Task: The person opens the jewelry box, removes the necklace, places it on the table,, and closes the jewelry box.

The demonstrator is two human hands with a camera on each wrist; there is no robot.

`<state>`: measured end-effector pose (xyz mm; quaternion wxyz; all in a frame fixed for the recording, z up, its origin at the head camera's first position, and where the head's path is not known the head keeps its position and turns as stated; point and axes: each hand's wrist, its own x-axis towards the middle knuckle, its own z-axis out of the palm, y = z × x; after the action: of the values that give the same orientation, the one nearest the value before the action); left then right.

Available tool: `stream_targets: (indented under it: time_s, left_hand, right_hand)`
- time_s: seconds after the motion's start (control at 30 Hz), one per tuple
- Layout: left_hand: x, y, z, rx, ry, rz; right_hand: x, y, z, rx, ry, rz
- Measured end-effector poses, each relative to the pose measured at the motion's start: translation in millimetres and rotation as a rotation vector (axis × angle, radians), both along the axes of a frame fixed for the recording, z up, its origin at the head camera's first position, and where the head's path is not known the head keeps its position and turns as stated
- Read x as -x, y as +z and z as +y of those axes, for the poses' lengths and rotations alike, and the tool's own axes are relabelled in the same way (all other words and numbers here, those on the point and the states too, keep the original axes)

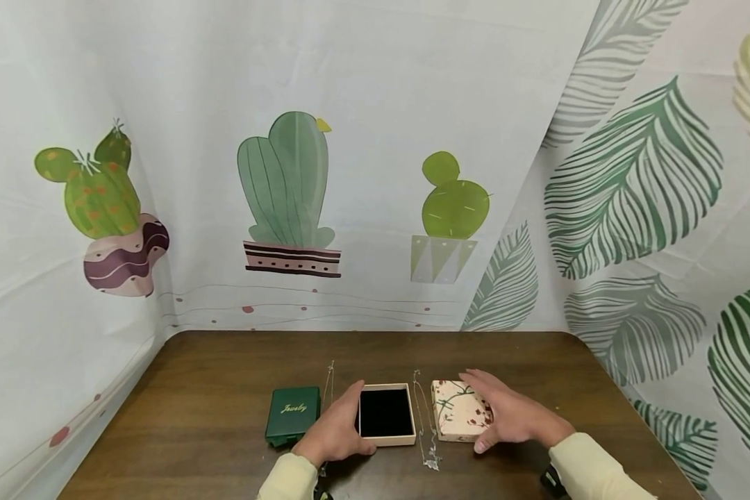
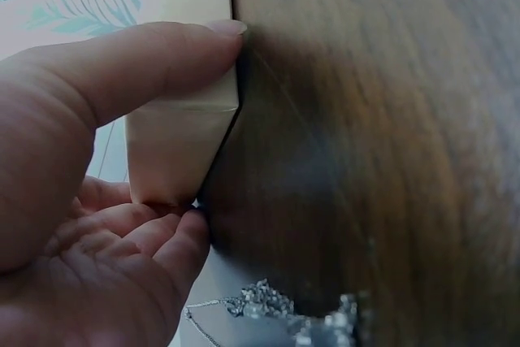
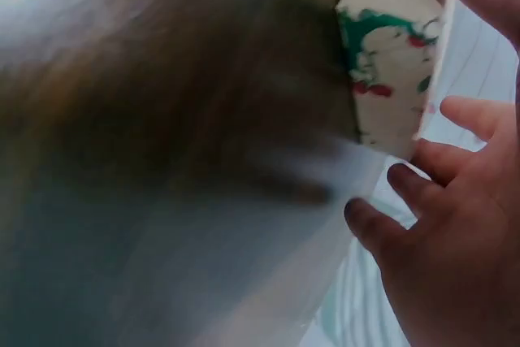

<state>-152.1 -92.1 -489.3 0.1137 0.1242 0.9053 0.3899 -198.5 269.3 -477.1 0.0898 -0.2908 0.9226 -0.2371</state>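
In the head view a cream box base [image 1: 395, 440] with a black lining lies uncovered on the table. My left hand [image 1: 336, 429] holds it at its left side, the thumb pressed to the near wall and the fingers round the corner. To the right, a cream box lid [image 1: 455, 411] with a red and green flower pattern lies face up. My right hand [image 1: 514, 411] spans it, thumb at the near edge and fingers at the far edge. A silver necklace [image 1: 423, 417] stretches between base and lid. Another necklace [image 1: 330, 380] runs behind my left hand, partly hidden.
A green jewelry box [image 1: 292, 411] with gold lettering stands left of my left hand. Everything lies on a brown wooden table [image 1: 225, 375]. A patterned cloth [image 1: 375, 173] hangs behind the table's far edge and along both sides.
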Motion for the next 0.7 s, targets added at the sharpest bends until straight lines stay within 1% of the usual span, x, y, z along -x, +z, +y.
stream_targets:
  time_s: [0.07,0.23,0.33,0.43,0.7]
  left_hand:
    - [-0.4,1.4,0.2,-0.006,-0.003,-0.002]
    - [-0.6,3.1,0.3,-0.011,-0.004,-0.004]
    - [-1.0,2.9,0.0,-0.011,-0.003,-0.001]
    - [-1.2,2.5,-0.3,-0.009,-0.001,0.002]
    - [0.1,0.6,-0.4,-0.011,-0.003,-0.009]
  right_hand:
    - [0.4,-3.8,4.0,0.013,0.010,0.000]
    - [1.8,-10.8,6.9,0.005,-0.003,0.075]
    - [1.8,-11.3,6.2,-0.005,-0.023,0.115]
    - [2.0,-10.8,6.2,-0.005,-0.030,0.130]
    - [3.2,-9.0,4.8,-0.010,-0.019,0.187]
